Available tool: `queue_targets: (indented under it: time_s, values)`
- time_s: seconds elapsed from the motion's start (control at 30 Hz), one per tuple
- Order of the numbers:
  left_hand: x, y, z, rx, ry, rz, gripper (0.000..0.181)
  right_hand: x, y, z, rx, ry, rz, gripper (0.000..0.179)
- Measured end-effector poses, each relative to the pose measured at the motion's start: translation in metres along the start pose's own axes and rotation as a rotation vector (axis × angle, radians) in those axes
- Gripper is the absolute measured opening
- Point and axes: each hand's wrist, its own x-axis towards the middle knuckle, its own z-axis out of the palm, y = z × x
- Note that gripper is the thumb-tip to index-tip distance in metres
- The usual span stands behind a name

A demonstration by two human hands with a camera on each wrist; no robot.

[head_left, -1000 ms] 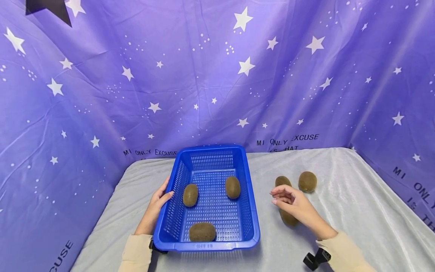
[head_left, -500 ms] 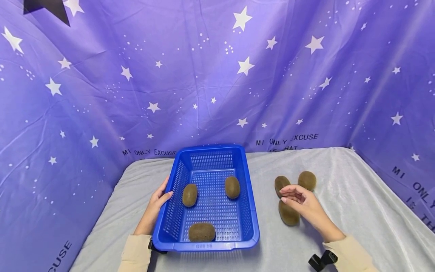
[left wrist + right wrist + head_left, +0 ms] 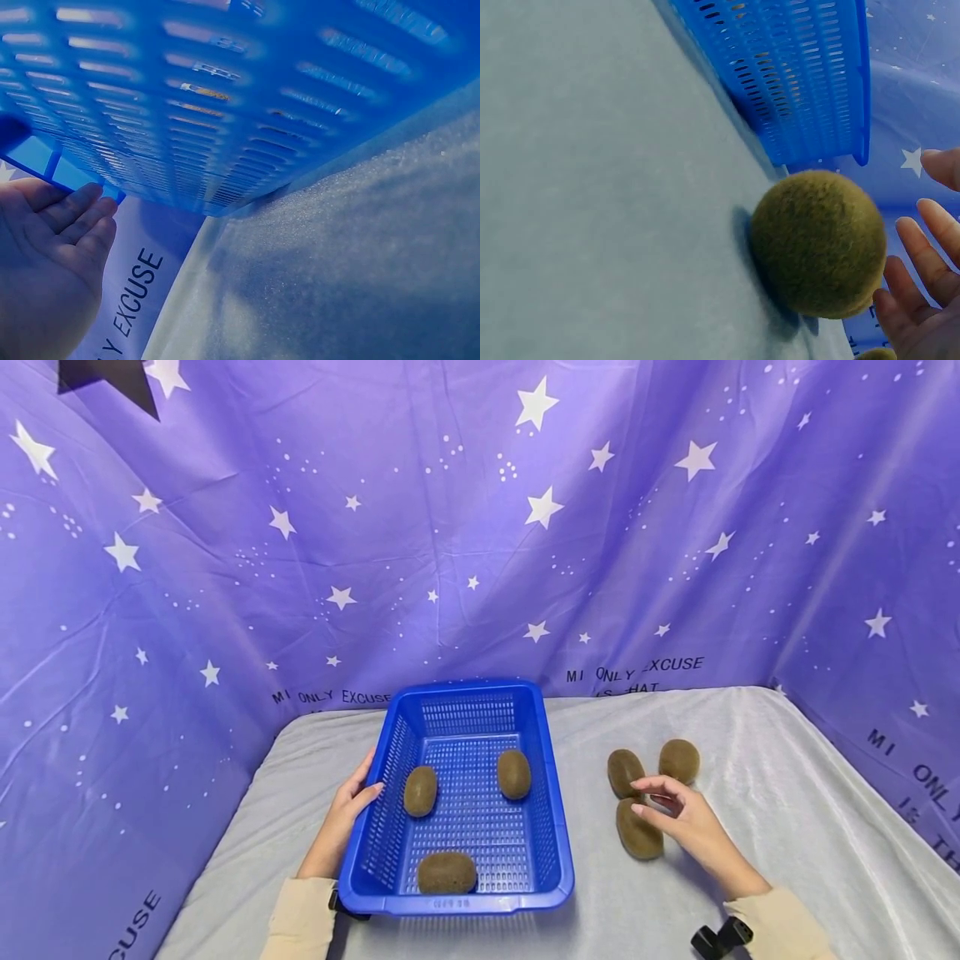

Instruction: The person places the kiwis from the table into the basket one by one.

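Note:
In the head view a blue plastic basket point(image 3: 558, 827) stands on the grey cloth with several kiwis about it. Inside lie three kiwis: one at left point(image 3: 421, 791), one at right point(image 3: 513, 774) and one near the front point(image 3: 447, 872). My left hand point(image 3: 347, 814) touches the basket's left rim; the left wrist view has its fingers point(image 3: 84, 217) fairly straight. Over the loose kiwis hovers my right hand point(image 3: 686, 818), thumb and fingers apart. Closest to it is the front kiwi point(image 3: 639, 830); behind are a second kiwi point(image 3: 626, 772) and a third kiwi point(image 3: 679, 762).
Grey cloth point(image 3: 795, 827) covers the table. A purple curtain point(image 3: 450, 527) with white stars surrounds its back and sides. Black wrist devices sit by both cuffs, such as the right wrist camera point(image 3: 722, 937).
My right hand has shifted rightward off the loose kiwis, and its thumb and fingers have spread apart. The left hand, basket and kiwis stay in place.

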Motion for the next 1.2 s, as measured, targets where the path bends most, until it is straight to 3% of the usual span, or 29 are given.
queue_targets:
  time_s: [0.33, 0.73, 1.0, 1.2]
  values:
    - [0.001, 0.000, -0.001, -0.003, -0.004, 0.010, 0.064, -0.007, 0.008, -0.003, -0.034, -0.046, 0.041, 0.034]
    - [0.001, -0.001, 0.001, -0.002, 0.003, 0.011, 0.065, -0.013, 0.023, -0.011, 0.131, -0.203, 0.048, 0.051]
    - [0.000, 0.000, 0.001, 0.013, 0.016, -0.011, 0.065, -0.015, 0.030, -0.012, 0.130, -0.247, 0.067, 0.059]
    - [0.001, 0.000, 0.001, 0.005, 0.019, 0.026, 0.063, -0.014, 0.030, -0.015, 0.114, -0.307, 0.057, 0.065]
